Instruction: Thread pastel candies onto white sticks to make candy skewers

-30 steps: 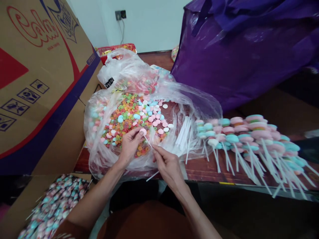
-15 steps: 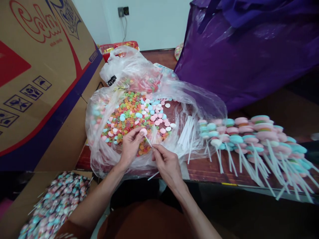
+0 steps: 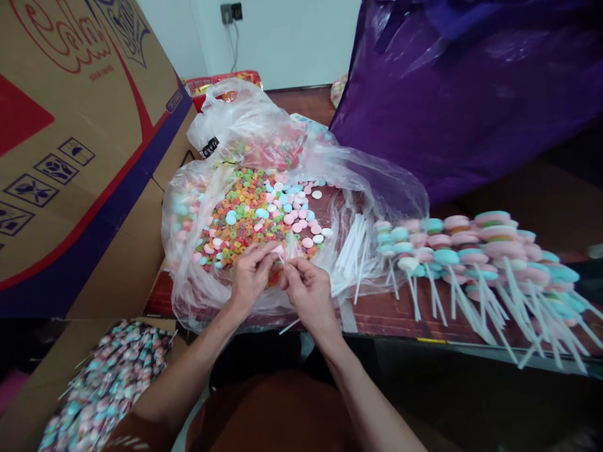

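Observation:
My left hand (image 3: 252, 276) and my right hand (image 3: 306, 294) meet over the front edge of an open clear plastic bag (image 3: 198, 295) full of coloured ring sweets and pastel candy discs (image 3: 254, 213). The right hand's fingers pinch a thin white stick (image 3: 288, 326), whose lower end pokes out below the hand. The left hand's fingertips are pinched at the stick's top end, where a small pink disc barely shows between the fingers. Loose white sticks (image 3: 353, 248) lie in the bag to the right of my hands.
Several finished candy skewers (image 3: 471, 251) lie in a row on the brown table at right. A cardboard box (image 3: 103, 376) at lower left holds wrapped sweets. A big printed carton (image 3: 70, 125) stands at left, a purple bag (image 3: 461, 88) behind.
My right hand has moved up and left until it touches the left hand. The exposed length of stick between the hands has shrunk to almost nothing.

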`<action>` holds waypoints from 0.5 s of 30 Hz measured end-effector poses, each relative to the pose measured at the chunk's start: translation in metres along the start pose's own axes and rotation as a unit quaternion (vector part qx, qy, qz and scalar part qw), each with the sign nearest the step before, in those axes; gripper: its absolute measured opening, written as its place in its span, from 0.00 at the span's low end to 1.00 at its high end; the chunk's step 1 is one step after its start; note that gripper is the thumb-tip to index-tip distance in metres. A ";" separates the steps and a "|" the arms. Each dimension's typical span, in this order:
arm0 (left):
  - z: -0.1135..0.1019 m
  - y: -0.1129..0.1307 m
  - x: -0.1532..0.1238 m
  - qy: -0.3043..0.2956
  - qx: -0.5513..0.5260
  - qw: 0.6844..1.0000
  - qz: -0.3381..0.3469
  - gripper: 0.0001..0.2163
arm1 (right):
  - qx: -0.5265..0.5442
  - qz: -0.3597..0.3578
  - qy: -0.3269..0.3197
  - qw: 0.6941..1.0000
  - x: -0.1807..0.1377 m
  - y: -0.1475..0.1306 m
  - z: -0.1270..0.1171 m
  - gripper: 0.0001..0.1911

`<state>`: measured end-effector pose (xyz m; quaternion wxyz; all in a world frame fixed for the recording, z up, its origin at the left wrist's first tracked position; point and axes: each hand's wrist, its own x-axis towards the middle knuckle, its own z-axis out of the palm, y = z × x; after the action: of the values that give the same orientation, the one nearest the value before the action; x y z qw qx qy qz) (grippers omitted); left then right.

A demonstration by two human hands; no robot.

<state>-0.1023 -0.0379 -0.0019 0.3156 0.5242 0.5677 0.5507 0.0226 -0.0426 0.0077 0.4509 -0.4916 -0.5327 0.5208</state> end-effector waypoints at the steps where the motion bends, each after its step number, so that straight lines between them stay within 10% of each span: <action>1: -0.001 0.001 -0.001 -0.014 0.002 1.000 0.001 0.10 | 0.001 -0.005 0.002 1.000 0.004 0.000 0.002 0.15; 15: -0.024 0.006 -0.017 -0.210 0.260 0.938 0.089 0.11 | -0.131 -0.011 -0.004 0.991 -0.017 0.010 -0.044 0.13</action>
<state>-0.1187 -0.0623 0.0051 0.2299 0.7402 0.5628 0.2871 0.0683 -0.0547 0.0000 0.3862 -0.5389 -0.6032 0.4434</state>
